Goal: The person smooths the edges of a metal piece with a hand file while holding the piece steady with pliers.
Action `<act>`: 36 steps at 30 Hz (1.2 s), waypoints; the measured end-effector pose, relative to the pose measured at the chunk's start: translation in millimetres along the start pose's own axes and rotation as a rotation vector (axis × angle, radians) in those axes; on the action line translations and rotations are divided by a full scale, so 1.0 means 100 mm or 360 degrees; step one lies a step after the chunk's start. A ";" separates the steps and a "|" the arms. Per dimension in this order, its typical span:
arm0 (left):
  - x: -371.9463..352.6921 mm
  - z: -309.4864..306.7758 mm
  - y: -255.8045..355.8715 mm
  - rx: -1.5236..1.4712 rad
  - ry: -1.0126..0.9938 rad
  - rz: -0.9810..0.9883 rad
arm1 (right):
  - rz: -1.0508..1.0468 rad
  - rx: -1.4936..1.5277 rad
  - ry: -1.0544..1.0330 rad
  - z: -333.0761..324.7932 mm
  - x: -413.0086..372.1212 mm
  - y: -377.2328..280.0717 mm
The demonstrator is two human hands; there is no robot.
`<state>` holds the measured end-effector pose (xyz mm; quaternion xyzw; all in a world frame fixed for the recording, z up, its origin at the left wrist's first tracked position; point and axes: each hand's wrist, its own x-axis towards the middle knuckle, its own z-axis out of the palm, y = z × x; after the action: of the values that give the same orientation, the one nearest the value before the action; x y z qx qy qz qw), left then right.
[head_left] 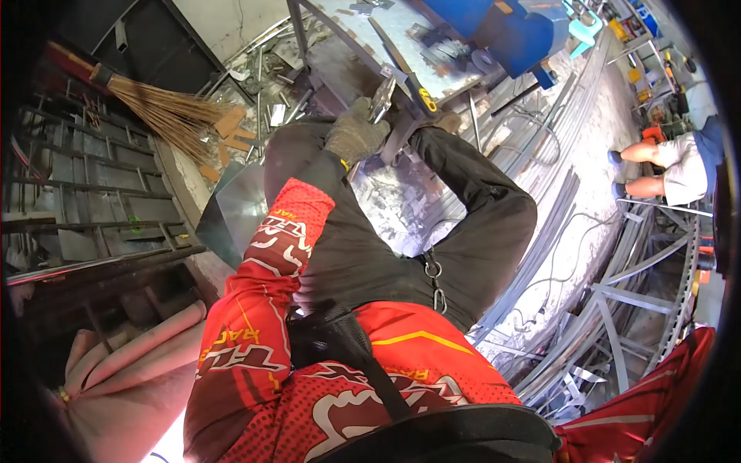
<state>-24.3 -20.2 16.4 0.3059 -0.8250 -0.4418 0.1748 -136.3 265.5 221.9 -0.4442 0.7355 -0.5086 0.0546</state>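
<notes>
My left hand [356, 135], in a dark grey glove, reaches up beyond my left thigh. Its fingers are closed round the lower part of a shiny metal clamp [383, 99], beside a dark metal bar. Just right of the clamp, a long tool with a yellow and black handle [421, 96] leans against the edge of a work table [351, 38]. My right hand is out of view; only the red right sleeve [648, 393] shows at the lower right.
Metal scraps lie on the floor between my legs. A straw broom [154, 104] and metal frames [85, 185] are at the left. Long metal strips [544, 208] and curved frames [617, 316] lie right. Another person [679, 166] stands at the far right. A blue object [521, 38] is beyond.
</notes>
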 end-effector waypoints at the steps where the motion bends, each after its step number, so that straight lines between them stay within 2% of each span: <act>1: 0.02 0.02 -0.03 0.0005 0.0040 0.0041 | -0.0005 0.0005 0.0000 0.00 0.01 0.00; 6: 0.06 0.02 -0.08 0.0024 0.0043 0.0043 | 0.0007 0.0054 -0.0013 0.04 -0.01 0.02; 8: 0.09 -0.05 -0.04 0.0088 -0.0214 -0.0073 | 0.0010 0.0077 -0.0010 0.06 -0.03 0.04; 15: 0.01 -0.04 0.07 0.0062 -0.0048 -0.0060 | 0.0069 0.0099 -0.0001 0.03 -0.16 0.04; 17: 0.04 -0.03 0.04 0.0200 -0.0010 -0.0048 | 0.0082 0.0122 -0.0014 0.05 -0.18 0.06; 20: 0.02 -0.05 0.04 0.0041 -0.0072 -0.0065 | 0.0111 0.0138 -0.0007 0.04 -0.25 0.06; 25: 0.05 -0.08 0.07 0.0134 -0.0220 -0.0113 | 0.0135 0.0178 -0.0007 0.08 -0.30 0.06; 27: 0.05 -0.08 0.08 0.0206 -0.0223 -0.0145 | 0.0139 0.0185 -0.0003 0.07 -0.31 0.06; 29: 0.03 -0.05 0.06 0.0096 -0.0064 -0.0056 | 0.0141 0.0190 -0.0013 0.06 -0.30 0.05; 32: 0.05 -0.04 -0.02 0.0063 -0.0055 0.0051 | 0.0130 0.0222 -0.0051 0.10 -0.24 0.04; 36: 0.00 -0.04 0.10 0.0182 -0.0039 -0.0005 | 0.0098 0.0208 -0.0024 0.04 -0.17 -0.03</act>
<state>-25.4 -18.2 27.2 0.3112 -0.8506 -0.3979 0.1462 -122.0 273.8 216.4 -0.4207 0.7136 -0.5503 0.1047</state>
